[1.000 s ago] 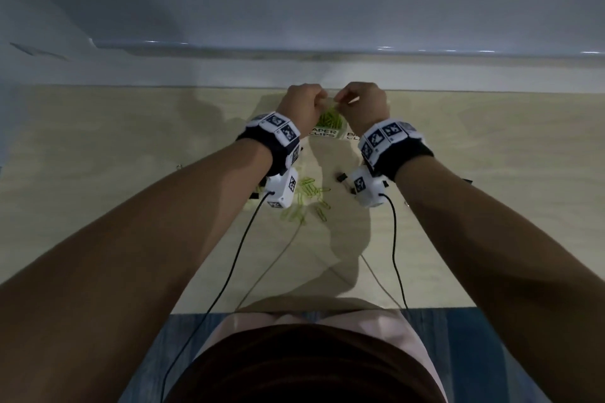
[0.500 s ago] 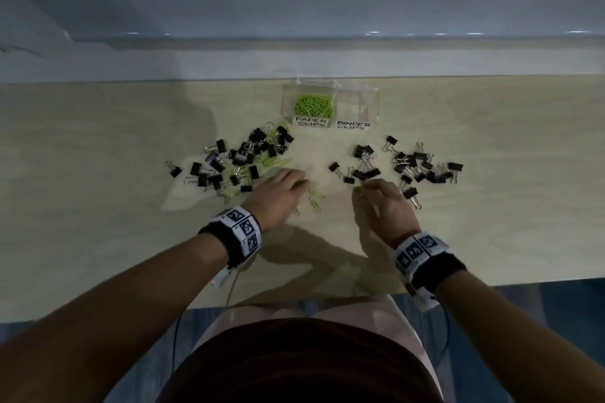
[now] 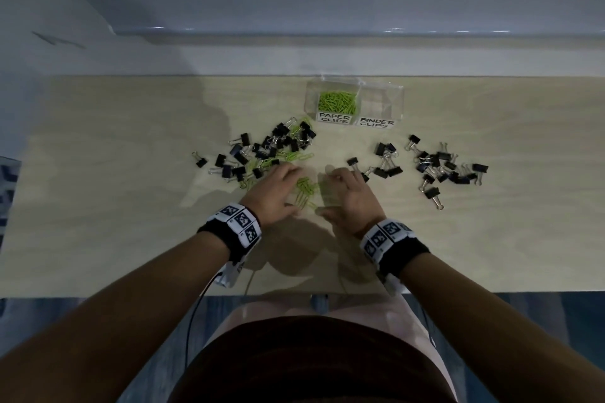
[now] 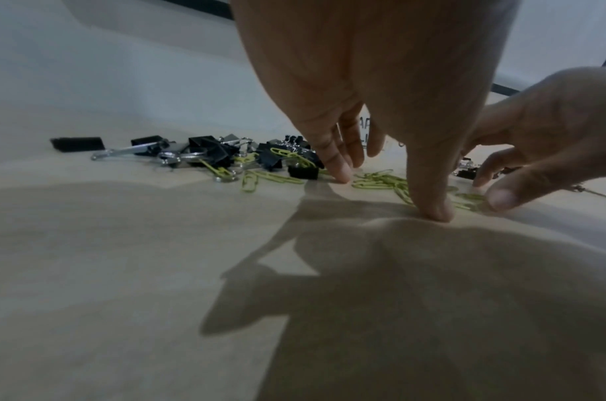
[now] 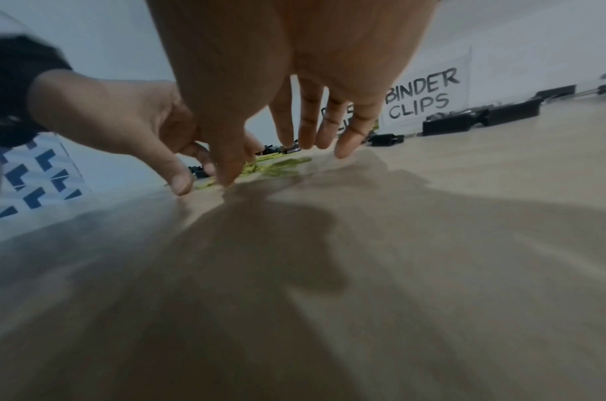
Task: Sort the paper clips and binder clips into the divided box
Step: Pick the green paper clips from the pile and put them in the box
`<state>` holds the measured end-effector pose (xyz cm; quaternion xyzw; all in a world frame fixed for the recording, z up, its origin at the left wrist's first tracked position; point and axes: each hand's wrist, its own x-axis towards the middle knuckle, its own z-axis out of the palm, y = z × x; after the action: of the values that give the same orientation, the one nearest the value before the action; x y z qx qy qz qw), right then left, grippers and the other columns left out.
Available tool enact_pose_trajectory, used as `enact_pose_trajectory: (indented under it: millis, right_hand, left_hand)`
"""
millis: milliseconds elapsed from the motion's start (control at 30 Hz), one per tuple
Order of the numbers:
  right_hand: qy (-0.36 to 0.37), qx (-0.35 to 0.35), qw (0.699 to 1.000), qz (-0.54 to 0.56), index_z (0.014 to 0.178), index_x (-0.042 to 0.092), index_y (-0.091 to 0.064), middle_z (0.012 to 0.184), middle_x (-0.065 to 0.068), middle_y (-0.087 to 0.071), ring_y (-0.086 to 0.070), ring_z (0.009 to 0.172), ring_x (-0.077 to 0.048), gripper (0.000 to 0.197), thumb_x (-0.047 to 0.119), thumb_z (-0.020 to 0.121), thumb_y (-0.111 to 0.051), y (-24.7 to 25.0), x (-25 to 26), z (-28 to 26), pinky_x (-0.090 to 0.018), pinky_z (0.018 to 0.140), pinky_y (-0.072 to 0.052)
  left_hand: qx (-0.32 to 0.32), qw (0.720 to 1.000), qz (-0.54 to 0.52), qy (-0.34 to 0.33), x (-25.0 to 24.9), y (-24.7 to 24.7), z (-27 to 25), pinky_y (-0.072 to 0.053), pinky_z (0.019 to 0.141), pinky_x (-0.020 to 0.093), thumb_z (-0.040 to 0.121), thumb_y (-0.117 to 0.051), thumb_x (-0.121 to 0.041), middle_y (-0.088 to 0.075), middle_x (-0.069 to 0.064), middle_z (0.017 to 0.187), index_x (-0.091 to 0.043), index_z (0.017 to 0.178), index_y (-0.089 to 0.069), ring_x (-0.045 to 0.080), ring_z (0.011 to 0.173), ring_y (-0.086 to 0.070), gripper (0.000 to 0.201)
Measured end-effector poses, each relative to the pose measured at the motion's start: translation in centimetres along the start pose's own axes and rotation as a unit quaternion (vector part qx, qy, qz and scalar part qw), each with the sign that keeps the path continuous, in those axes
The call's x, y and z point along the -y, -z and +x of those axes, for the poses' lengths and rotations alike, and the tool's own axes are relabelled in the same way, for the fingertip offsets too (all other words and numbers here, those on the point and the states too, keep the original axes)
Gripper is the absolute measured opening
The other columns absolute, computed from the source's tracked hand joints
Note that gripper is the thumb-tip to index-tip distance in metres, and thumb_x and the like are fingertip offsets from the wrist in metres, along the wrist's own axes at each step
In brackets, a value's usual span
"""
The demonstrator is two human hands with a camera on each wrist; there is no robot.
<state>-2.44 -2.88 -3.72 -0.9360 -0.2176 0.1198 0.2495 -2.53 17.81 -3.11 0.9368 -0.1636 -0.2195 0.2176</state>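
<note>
A small heap of lime-green wire paper clips [image 3: 306,191] lay on the pale wooden table [image 3: 98,206], near the middle of its front edge, and both hands were down on either side of it. The left hand [image 3: 276,193] had its fingers spread and straight, fingertips [image 4: 339,169] touching the table beside the clips, holding nothing. The right hand [image 3: 348,196] was likewise spread wide, thumb and fingertips [image 5: 344,150] on the wood, gripping nothing.

Toward the left edge, a mixed pile of small black binder clips with silver handles [image 3: 265,154] lay tangled with more green clips. Toward the right edge sat a looser scatter of black binder clips [image 3: 438,165].

By the back edge stood the clear plastic divided box [image 3: 397,101]; its left compartment, labelled PAPER CLIPS, held a mound of green clips [image 3: 337,101], and the right, labelled BINDER CLIPS, looked bare.
</note>
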Motion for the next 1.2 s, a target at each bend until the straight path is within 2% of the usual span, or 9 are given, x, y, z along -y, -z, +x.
enact_pose_trajectory:
  millis: [67,167,433,733,867,967,1033,1100,1200]
  right_hand:
    - [-0.047,0.083,0.995,-0.017,0.136,0.015,-0.043,0.131,-0.006,-0.043,-0.036,0.116,-0.027,0.085,0.049,0.065,-0.076,0.2,0.0,1.0,-0.041,0.102,-0.036]
    - [-0.016,0.121,0.992,-0.029,0.133,0.016,-0.048,0.124,-0.009,-0.045,-0.038,0.11,-0.028,0.078,0.045,0.066,-0.077,0.1,0.4,2.2,-0.042,0.097,-0.039]
    - [0.002,0.118,0.993,0.016,0.114,0.003,-0.059,0.113,-0.022,-0.053,-0.052,0.101,-0.037,0.033,0.003,0.081,-0.06,0.4,0.9,3.5,-0.04,0.083,-0.042]
    - [-0.015,0.093,0.995,0.034,0.085,0.0,-0.063,0.093,-0.02,-0.059,-0.056,0.085,-0.036,0.012,-0.003,0.075,-0.057,1.5,-0.9,3.9,-0.041,0.074,-0.048]
    - [-0.071,0.105,0.989,0.075,0.084,0.003,-0.063,0.091,-0.015,-0.062,-0.058,0.084,-0.032,0.014,-0.004,0.075,-0.055,2.7,-1.2,4.5,-0.037,0.075,-0.05]
    - [-0.135,0.05,0.978,0.15,0.079,0.008,-0.064,0.078,-0.007,-0.066,-0.063,0.073,-0.02,0.017,-0.007,0.077,-0.059,4.2,-1.6,5.6,-0.026,0.067,-0.05]
    - [-0.166,-0.003,0.968,0.187,0.075,0.013,-0.063,0.073,0.0,-0.064,-0.06,0.066,-0.009,0.022,-0.008,0.079,-0.059,6.0,-1.8,7.2,-0.019,0.064,-0.045]
    - [-0.176,-0.053,0.964,0.19,0.076,0.013,-0.064,0.074,0.001,-0.065,-0.062,0.069,-0.011,0.019,-0.006,0.08,-0.06,7.8,-2.2,9.2,-0.022,0.067,-0.05]
    - [-0.167,-0.117,0.969,0.142,0.079,0.009,-0.066,0.08,-0.007,-0.069,-0.066,0.075,-0.021,0.012,0.001,0.08,-0.059,9.9,-2.7,12.5,-0.034,0.073,-0.056]
  left_hand:
    - [0.002,1.0,-0.002,0.018,-0.1,0.1,0.3,-0.036,0.107,0.035,0.073,-0.077,-0.033,-0.037,0.007,0.132,-0.01,0.141,-0.034,0.022,0.123,-0.035,0.084]
    - [-0.005,0.999,-0.033,0.039,-0.2,0.2,0.8,-0.04,0.101,0.035,0.073,-0.077,-0.031,-0.044,0.006,0.125,-0.009,0.13,-0.048,0.021,0.116,-0.042,0.067]
    - [0.018,0.998,-0.034,0.053,-1.1,1.0,1.8,-0.044,0.085,0.032,0.079,-0.072,-0.023,-0.052,0.004,0.112,-0.01,0.105,-0.058,0.02,0.1,-0.052,0.032]
    - [0.052,0.996,-0.029,0.071,-1.4,1.5,3.1,-0.045,0.082,0.034,0.082,-0.069,-0.018,-0.06,0.007,0.103,-0.007,0.095,-0.06,0.024,0.096,-0.056,0.018]
    - [0.032,0.987,-0.121,0.097,-1.3,2.2,3.6,-0.05,0.071,0.028,0.077,-0.074,-0.011,-0.066,0.005,0.088,-0.005,0.087,-0.065,0.016,0.076,-0.06,0.015]
    - [0.006,0.98,-0.18,0.089,-1.6,3.7,4.6,-0.044,0.059,0.019,0.076,-0.075,-0.01,-0.065,-0.004,0.072,-0.007,0.078,-0.066,0.002,0.061,-0.055,0.009]
    - [-0.022,0.973,-0.214,0.084,-2.1,5.4,6.0,-0.048,0.061,0.019,0.076,-0.075,-0.011,-0.068,-0.005,0.072,-0.007,0.077,-0.066,0.004,0.064,-0.059,0.009]
    - [-0.071,0.963,-0.245,0.085,-2.9,7.1,7.7,-0.052,0.063,0.021,0.078,-0.073,-0.009,-0.072,-0.001,0.077,-0.006,0.078,-0.067,0.008,0.068,-0.064,0.007]
    - [-0.137,0.961,-0.221,0.093,-4.5,9.4,10.6,-0.049,0.057,0.013,0.08,-0.07,-0.008,-0.069,0.002,0.077,-0.003,0.082,-0.065,0.004,0.061,-0.06,0.007]
